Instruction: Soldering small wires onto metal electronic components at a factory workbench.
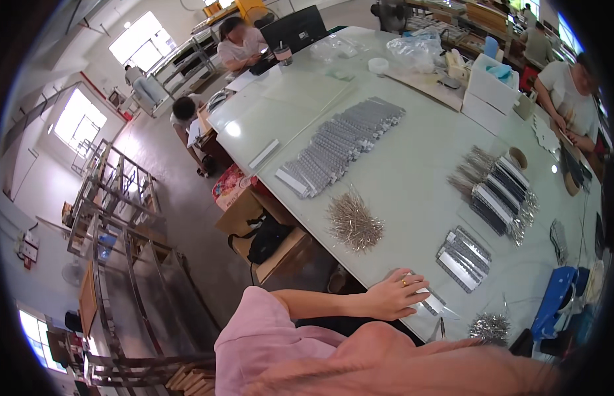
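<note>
My left hand [399, 295] reaches in over the near edge of the table, palm down, a ring on one finger. Its spread fingers lie on a small flat white-and-grey strip [436, 305]. The thin tip of a dark tool [441, 328] shows just below that strip. My right hand is not visible; a blurred pinkish shape covers the bottom of the view. Several silver-and-dark strips [464, 260] lie side by side beyond my left hand. A bristly heap of thin metal pins [355, 224] sits to its upper left, and a silvery heap [489, 326] to its right.
A long row of grey strips [343, 145] spans the glass-topped table [412, 171]. Black-and-white strips with wire ends [501, 191] lie at right, near a blue object [552, 303]. An open cardboard box [280, 254] stands below the left edge. Other people work around the table.
</note>
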`<state>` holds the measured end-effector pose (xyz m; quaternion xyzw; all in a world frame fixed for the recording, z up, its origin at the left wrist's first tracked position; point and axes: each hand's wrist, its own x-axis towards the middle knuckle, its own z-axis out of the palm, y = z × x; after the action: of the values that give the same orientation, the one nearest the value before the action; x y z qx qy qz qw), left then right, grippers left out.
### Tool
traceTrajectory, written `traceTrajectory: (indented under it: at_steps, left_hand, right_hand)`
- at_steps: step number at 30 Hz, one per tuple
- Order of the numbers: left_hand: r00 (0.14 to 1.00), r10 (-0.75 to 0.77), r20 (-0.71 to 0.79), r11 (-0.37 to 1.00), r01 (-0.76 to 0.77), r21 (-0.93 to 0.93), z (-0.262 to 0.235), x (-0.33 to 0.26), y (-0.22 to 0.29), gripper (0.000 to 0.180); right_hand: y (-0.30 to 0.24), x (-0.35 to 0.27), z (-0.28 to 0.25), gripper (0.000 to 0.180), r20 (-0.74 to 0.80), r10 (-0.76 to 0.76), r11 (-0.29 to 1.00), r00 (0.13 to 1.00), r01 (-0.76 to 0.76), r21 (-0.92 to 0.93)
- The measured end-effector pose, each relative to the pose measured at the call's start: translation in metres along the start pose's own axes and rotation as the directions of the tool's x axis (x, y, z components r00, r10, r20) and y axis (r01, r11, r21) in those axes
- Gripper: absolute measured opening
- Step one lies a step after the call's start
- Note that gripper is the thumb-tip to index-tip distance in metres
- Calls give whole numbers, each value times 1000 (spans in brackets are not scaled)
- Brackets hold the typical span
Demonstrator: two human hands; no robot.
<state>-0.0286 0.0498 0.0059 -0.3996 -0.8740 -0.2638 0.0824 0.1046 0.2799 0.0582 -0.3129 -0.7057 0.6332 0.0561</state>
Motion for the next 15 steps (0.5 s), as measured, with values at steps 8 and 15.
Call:
traceTrajectory:
  at_steps: [8, 15]
  left_hand:
    - [1000, 0, -17, 1000, 0, -9, 7, -3, 0, 53]
    - [997, 16, -71, 999, -13, 36, 9, -5, -3, 50]
  right_hand:
    - [24, 15, 7, 26, -142, -572, 757, 808, 454, -469]
    - [32, 19, 5, 27, -158, -597, 739, 787, 462, -490]
